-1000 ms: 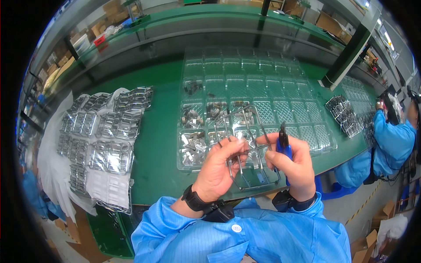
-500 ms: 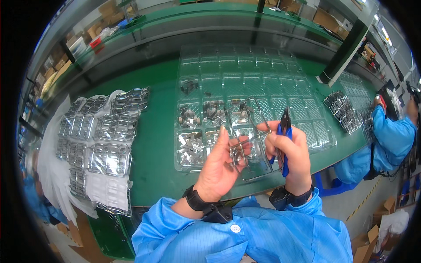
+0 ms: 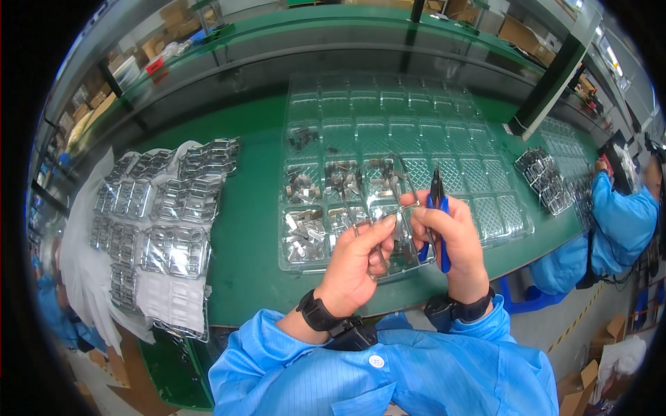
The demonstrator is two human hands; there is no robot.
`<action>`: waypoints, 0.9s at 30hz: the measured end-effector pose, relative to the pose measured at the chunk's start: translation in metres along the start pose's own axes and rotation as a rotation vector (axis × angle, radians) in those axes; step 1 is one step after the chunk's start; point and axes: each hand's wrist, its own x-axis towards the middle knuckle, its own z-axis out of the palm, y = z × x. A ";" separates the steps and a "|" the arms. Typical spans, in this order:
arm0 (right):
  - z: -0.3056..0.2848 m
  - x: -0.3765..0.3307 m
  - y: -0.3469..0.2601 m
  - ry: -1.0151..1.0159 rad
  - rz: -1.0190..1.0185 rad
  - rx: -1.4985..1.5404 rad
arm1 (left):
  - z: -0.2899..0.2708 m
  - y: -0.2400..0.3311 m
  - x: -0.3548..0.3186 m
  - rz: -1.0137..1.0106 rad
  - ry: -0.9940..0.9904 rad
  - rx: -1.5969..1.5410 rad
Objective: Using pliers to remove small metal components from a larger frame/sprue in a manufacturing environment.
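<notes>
My left hand pinches a thin, dark, shiny rectangular frame with crossbars between thumb and fingers. Blue-handled side cutters are in my right hand, their dark jaws pointing up and away from me. The fingertips of that hand also meet the frame's right part. Both hands are over the near edge of a clear plastic compartment tray. Small metal pieces lie in several of its left compartments, and a few dark bits farther back.
Stacked shiny metal frames lie on white sheeting at the left. More frames stand right of the tray, near a dark post. A person in blue sits at the right. A green bin is below the table.
My left thumb has come down onto the frame, and the frame has turned slightly. My right hand, with the side cutters, has shifted a little left, closer to my left hand.
</notes>
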 end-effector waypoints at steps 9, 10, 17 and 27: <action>-0.015 -0.018 0.013 0.177 -0.424 -0.841 | 0.002 0.012 -0.011 0.068 -0.052 0.007; -0.015 -0.020 0.014 0.115 -0.472 -0.963 | 0.005 0.014 -0.013 0.075 -0.038 0.015; -0.005 -0.023 0.012 -0.096 -0.487 -0.988 | 0.008 0.015 -0.020 0.097 -0.053 0.079; 0.000 -0.026 0.006 -0.136 -0.470 -1.016 | 0.008 0.014 -0.022 0.118 -0.052 0.087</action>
